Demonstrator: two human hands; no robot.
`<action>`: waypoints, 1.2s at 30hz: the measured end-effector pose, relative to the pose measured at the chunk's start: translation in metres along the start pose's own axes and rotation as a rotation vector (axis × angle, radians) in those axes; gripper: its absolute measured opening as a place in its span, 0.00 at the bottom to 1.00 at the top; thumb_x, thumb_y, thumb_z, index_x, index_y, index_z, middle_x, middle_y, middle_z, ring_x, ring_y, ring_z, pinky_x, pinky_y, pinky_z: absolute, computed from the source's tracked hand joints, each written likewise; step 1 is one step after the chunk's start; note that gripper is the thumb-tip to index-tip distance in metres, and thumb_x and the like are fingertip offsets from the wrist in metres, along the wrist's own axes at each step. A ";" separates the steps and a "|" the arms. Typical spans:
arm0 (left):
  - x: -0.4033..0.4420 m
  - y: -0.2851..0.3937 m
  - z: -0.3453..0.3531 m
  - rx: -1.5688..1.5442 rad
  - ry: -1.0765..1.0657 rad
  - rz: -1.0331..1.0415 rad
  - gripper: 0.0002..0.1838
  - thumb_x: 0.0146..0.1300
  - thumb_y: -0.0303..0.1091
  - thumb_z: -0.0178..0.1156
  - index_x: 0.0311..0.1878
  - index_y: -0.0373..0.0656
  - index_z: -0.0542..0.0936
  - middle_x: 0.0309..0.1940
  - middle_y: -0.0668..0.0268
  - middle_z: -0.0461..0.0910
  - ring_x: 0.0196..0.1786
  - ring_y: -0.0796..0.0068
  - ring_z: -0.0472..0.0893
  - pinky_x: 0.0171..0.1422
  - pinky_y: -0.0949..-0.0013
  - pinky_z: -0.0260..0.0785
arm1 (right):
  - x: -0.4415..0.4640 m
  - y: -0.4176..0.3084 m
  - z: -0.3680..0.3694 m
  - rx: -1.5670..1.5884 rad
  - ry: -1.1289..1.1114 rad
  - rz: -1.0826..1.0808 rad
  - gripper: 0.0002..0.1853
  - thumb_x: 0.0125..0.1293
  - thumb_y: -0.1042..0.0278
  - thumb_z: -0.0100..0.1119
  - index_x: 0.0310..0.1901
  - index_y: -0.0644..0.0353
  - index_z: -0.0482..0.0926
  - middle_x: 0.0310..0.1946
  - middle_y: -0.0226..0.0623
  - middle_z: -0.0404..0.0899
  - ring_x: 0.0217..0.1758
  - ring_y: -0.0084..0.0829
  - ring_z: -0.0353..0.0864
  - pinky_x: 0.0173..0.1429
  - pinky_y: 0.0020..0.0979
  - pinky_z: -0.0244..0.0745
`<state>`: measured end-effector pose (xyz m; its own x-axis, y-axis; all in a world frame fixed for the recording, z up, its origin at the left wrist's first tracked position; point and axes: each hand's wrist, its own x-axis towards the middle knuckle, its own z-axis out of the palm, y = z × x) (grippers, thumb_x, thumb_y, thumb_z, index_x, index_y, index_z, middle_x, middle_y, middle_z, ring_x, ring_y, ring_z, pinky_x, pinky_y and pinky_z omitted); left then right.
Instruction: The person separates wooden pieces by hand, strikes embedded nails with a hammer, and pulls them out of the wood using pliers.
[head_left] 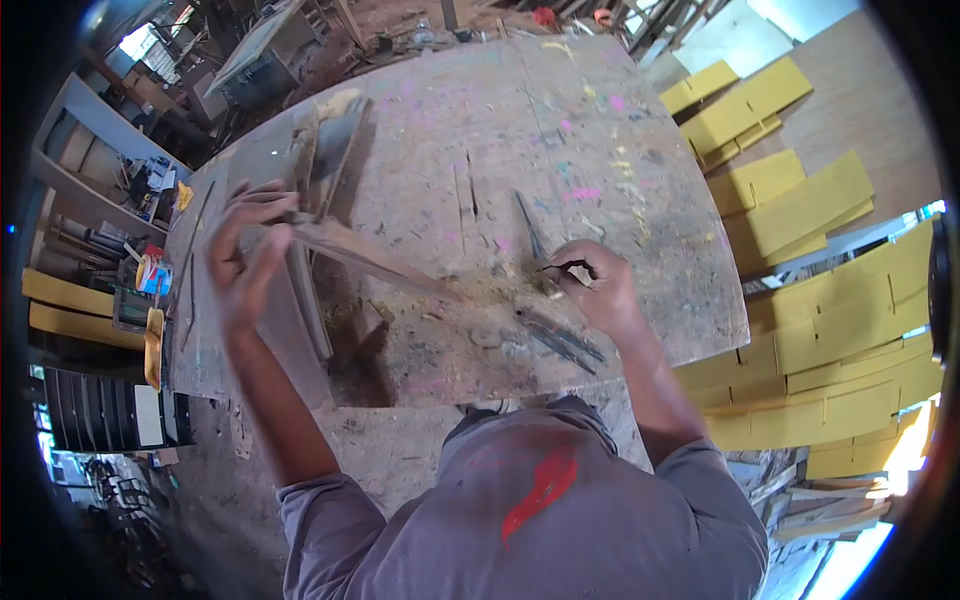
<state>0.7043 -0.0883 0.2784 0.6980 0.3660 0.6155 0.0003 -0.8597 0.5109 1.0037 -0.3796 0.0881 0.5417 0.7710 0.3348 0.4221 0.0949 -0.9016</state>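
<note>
My left hand (250, 250) is closed round the upper end of a wooden strip (375, 260), which slants down to the right over the worktable (430, 130); hand and strip are blurred. On the right, my right hand (590, 280) has its fingers pinched together low over the table, with something small and dark at the fingertips that I cannot make out. A thin dark tool (528, 222) lies just above that hand. Below it rest several dark slim tools (560, 340). Sawdust (480, 290) is scattered between the hands.
More wooden pieces (310, 290) lie beside and under my left forearm. Yellow slotted boards (840, 310) are stacked past the table's right edge. Shelves with a small colourful container (153, 277) stand at the left. Wood scraps lie beyond the far edge.
</note>
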 end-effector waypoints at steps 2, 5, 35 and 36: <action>0.010 0.006 0.001 -0.045 -0.009 0.050 0.10 0.64 0.27 0.68 0.47 0.36 0.87 0.50 0.56 0.89 0.61 0.59 0.85 0.77 0.51 0.65 | 0.025 -0.045 0.010 0.060 -0.006 -0.115 0.15 0.61 0.92 0.70 0.45 0.64 0.84 0.45 0.39 0.87 0.51 0.29 0.87 0.54 0.31 0.83; 0.028 0.019 -0.004 -0.112 -0.076 0.058 0.08 0.62 0.24 0.69 0.45 0.34 0.87 0.46 0.56 0.90 0.54 0.65 0.88 0.65 0.60 0.76 | 0.060 -0.120 0.026 0.019 -0.054 -0.287 0.15 0.61 0.92 0.69 0.46 0.64 0.83 0.45 0.39 0.87 0.51 0.30 0.87 0.56 0.31 0.82; 0.096 -0.035 0.020 -0.676 -0.346 0.031 0.06 0.66 0.30 0.73 0.43 0.39 0.88 0.41 0.69 0.89 0.46 0.80 0.85 0.54 0.70 0.77 | 0.053 -0.118 0.055 -0.337 0.116 -0.052 0.15 0.66 0.71 0.72 0.53 0.64 0.86 0.43 0.44 0.89 0.46 0.35 0.89 0.54 0.34 0.82; 0.098 -0.036 0.020 -0.657 -0.373 0.058 0.07 0.66 0.30 0.74 0.42 0.38 0.88 0.40 0.69 0.89 0.45 0.80 0.85 0.54 0.70 0.77 | 0.042 -0.093 0.042 -0.402 0.184 0.049 0.15 0.67 0.69 0.72 0.53 0.64 0.86 0.44 0.45 0.90 0.46 0.38 0.89 0.55 0.36 0.82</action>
<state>0.7873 -0.0288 0.3087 0.8800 0.0810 0.4680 -0.3890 -0.4424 0.8081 0.9564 -0.3293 0.1746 0.6733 0.6400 0.3702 0.6222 -0.2199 -0.7513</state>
